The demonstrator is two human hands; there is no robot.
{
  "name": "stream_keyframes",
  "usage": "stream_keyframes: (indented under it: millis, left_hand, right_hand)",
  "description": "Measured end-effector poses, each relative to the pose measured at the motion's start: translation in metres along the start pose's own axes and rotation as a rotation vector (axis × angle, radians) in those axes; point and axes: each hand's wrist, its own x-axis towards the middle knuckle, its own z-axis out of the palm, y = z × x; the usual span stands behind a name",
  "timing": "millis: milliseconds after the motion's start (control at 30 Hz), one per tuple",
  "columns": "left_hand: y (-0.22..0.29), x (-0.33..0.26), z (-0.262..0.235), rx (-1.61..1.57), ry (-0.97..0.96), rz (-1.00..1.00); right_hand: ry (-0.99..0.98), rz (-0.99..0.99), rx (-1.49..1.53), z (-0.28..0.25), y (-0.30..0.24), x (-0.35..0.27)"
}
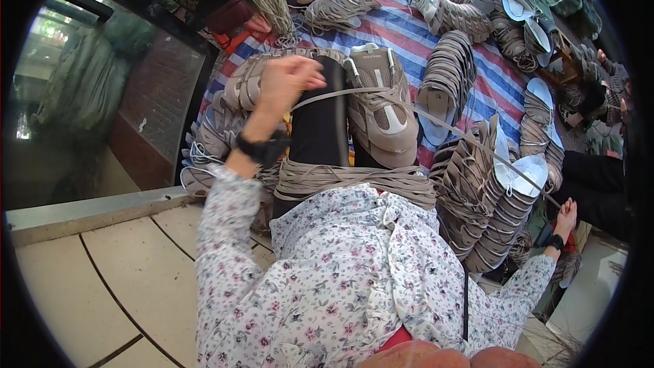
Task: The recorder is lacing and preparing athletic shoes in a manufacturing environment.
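While striped sheeting (392, 13) lies beside glass (153, 88), the right hand (565, 219) pinches lace (470, 138); left hand (287, 82) half-curled, hold unclear

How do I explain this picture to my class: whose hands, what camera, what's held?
There is no machine, just one person's bare hands, seen from above by a wide fisheye camera worn on the head. The right hand holds a long, thin taupe lace stretched across a beige mesh shoe lying on the black-trousered legs. The left hand is slightly blurred above them; whether it grips anything is unclear. Beyond, a red, white and blue striped sheet bears stacks of taupe shoe uppers.
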Motion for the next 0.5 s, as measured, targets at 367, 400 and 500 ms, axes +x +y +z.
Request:
stream_keyframes:
  millis: [367,400,500]
  left_hand:
    - [-0.031,-0.007,0.059,0.382,-0.151,0.090]
    - [-0.030,-0.007,0.059,0.384,-0.142,0.108]
    - [-0.026,-0.007,0.058,0.379,-0.140,0.090]
  right_hand:
    - [0.034,0.030,-0.325,0.076,0.095,-0.111]
    - [0.068,0.051,-0.366,0.111,0.110,-0.116]
    - [-0.239,0.041,-0.471,0.230,0.145,-0.151]
